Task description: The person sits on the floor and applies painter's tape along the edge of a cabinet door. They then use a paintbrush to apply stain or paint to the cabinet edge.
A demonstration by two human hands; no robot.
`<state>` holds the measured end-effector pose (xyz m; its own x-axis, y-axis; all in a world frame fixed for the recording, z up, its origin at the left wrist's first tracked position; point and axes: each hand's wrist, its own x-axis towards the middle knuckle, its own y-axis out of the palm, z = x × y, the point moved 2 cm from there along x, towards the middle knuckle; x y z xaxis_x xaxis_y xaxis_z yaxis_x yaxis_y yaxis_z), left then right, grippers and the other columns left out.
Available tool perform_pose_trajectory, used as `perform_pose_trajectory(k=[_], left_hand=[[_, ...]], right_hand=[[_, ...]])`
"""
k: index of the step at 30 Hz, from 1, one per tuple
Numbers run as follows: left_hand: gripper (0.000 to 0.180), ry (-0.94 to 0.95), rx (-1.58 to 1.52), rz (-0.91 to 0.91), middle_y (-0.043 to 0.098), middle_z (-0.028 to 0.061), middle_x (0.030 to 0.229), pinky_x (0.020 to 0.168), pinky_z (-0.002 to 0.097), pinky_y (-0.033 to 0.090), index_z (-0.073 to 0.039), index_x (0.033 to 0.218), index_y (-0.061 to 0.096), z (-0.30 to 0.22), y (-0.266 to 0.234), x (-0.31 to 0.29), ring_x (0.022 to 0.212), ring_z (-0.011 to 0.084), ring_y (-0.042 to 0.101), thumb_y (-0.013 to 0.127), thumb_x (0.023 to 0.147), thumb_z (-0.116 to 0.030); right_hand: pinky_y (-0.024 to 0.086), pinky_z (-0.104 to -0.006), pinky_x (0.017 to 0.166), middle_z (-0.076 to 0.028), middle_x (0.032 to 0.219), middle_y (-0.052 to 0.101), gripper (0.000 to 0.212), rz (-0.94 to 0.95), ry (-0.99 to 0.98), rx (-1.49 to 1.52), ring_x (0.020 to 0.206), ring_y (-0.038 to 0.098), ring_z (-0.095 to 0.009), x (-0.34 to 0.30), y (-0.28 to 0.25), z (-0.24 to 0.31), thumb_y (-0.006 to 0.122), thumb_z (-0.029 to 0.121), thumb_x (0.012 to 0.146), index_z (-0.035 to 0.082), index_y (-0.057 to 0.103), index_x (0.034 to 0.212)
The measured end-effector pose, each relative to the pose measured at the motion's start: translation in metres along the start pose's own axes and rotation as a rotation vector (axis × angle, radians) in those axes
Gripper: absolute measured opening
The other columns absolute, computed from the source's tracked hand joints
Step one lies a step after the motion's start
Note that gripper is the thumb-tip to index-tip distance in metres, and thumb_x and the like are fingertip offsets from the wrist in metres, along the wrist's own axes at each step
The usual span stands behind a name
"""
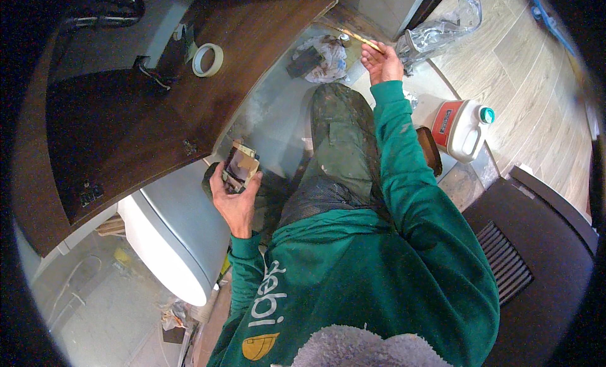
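Note:
Low at the left, my left hand [235, 205] grips a small cut-open carton [242, 163] with a cream rim and dark, stained inside. My right hand [385, 65] reaches out ahead, fingers closed round a thin, yellowish stick-like tool [365, 41], perhaps a slim brush. Its far end points up and left, close to a brown wooden strip [353, 21] at the base of the wall; I cannot tell whether it touches. Below that hand lies a crumpled, stained plastic bag or rag [329, 56] beside a dark grey block [305, 64].
A brown cabinet [252, 45] stands at the left with a roll of masking tape [217, 64] on it. Under it sits a white toilet-like fixture [170, 241]. To the right are a white jug [466, 130] with green cap, clear plastic wrap [442, 35] and a dark vented panel [543, 241].

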<state>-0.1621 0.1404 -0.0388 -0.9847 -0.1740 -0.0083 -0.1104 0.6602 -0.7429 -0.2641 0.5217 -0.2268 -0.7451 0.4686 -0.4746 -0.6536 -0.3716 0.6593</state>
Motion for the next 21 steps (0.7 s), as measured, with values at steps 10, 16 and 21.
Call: perform_pose_trajectory(k=[10,16,21], left_hand=[[0.074,0.009,-0.015,0.000,0.057,0.0139,0.117,0.093,0.0353,0.046,0.005,0.124,0.055,0.004,0.004,0.003,0.107,0.0248,0.056,0.088,0.063,-0.019],[0.074,0.038,0.031,-0.015,0.057,0.0143,0.117,0.096,0.0363,0.045,0.004,0.124,0.055,0.002,0.002,0.003,0.108,0.0257,0.056,0.088,0.062,-0.020],[0.074,0.007,0.001,-0.005,0.057,0.0143,0.117,0.095,0.0360,0.045,0.005,0.124,0.055,0.001,0.003,0.002,0.108,0.0258,0.056,0.088,0.063,-0.019]], right_hand=[[0.053,-0.0335,0.070,-0.019,0.096,0.069,0.032,0.061,0.089,-0.016,0.079,0.065,-0.024,-0.020,-0.001,-0.012,0.051,0.021,0.092,-0.005,0.058,0.111],[0.053,-0.0332,0.071,-0.019,0.095,0.069,0.032,0.061,0.072,-0.020,0.079,0.065,-0.023,-0.015,0.008,-0.010,0.050,0.020,0.093,-0.006,0.058,0.110],[0.054,-0.0325,0.068,-0.020,0.095,0.070,0.032,0.001,0.043,-0.036,0.076,0.067,-0.024,-0.014,0.002,-0.006,0.050,0.021,0.092,-0.005,0.058,0.109]])
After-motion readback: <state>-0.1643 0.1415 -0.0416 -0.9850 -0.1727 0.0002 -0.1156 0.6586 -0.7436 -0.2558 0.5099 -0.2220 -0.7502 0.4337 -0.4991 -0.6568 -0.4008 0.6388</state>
